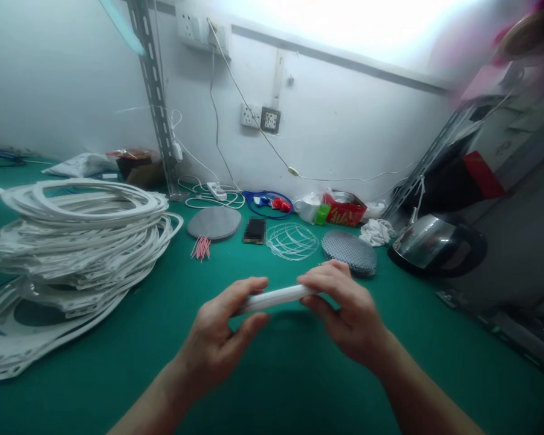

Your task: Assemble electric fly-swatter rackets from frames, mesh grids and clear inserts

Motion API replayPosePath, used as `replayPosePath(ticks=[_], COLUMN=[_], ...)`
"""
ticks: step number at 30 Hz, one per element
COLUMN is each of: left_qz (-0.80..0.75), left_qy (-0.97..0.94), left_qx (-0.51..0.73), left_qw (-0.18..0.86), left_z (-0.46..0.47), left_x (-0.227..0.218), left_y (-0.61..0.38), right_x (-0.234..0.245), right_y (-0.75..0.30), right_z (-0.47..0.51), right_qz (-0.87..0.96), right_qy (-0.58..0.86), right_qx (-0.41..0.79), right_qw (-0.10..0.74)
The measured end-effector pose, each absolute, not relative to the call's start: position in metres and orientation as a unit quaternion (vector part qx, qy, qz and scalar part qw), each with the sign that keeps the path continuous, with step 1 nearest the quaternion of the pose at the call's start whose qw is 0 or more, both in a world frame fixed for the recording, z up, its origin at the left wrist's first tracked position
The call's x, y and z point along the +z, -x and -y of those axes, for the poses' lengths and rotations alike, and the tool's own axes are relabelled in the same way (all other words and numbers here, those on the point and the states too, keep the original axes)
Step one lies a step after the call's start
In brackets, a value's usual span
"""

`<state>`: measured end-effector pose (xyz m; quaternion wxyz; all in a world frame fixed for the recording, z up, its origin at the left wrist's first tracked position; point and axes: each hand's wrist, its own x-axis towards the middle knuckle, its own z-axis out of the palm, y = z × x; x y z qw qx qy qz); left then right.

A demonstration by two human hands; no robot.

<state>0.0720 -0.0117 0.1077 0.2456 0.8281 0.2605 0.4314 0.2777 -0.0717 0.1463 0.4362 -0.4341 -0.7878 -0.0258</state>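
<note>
Both of my hands are raised over the green tabletop with a slim white piece (278, 296) between them. It is seen edge-on and tilts up a little to the right; its full shape is hidden. My left hand (217, 332) grips one end, fingers above and behind, thumb below. The other end is pinched in my right hand (347, 308), fingers over the top and thumb underneath. Just beyond the hands lie a clear wire-like round guard (292, 241) and a round grey mesh pad (349, 251).
A tall stack of white ring frames (86, 208) stands left. Behind are a grey disc (214, 223), pink strips (202, 248), a phone (254, 231), a blue ring (291, 209) and a red box (344, 212). A kettle (424, 241) stands right, near a slanted metal post (412, 163).
</note>
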Motion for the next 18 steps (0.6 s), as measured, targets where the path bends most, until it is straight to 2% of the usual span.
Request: replayPosePath(ticks=[2, 4, 11, 15, 18], left_qz=[-0.28, -0.27, -0.251, -0.277, -0.26], left_qy=[-0.814, -0.821, -0.829, -0.811, -0.834], left_qx=[0.436, 0.434, 0.463, 0.455, 0.448], left_qw=[0.263, 0.255, 0.188, 0.242, 0.193], left_z=[0.013, 0.017, 0.026, 0.024, 0.022], left_x=[0.116, 0.124, 0.133, 0.149, 0.176], left_y=[-0.065, -0.063, -0.076, -0.067, -0.055], right_x=[0.152, 0.155, 0.159, 0.166, 0.167], right_y=[-0.281, -0.278, -0.268, -0.286, -0.293], right_z=[0.075, 0.077, 0.074, 0.076, 0.079], right_qz=[0.769, 0.768, 0.769, 0.73, 0.7], right_qy=[0.439, 0.446, 0.451, 0.42, 0.411], right_qx=[-0.005, 0.003, -0.053, -0.024, 0.043], right_qw=[0.466, 0.459, 0.45, 0.539, 0.582])
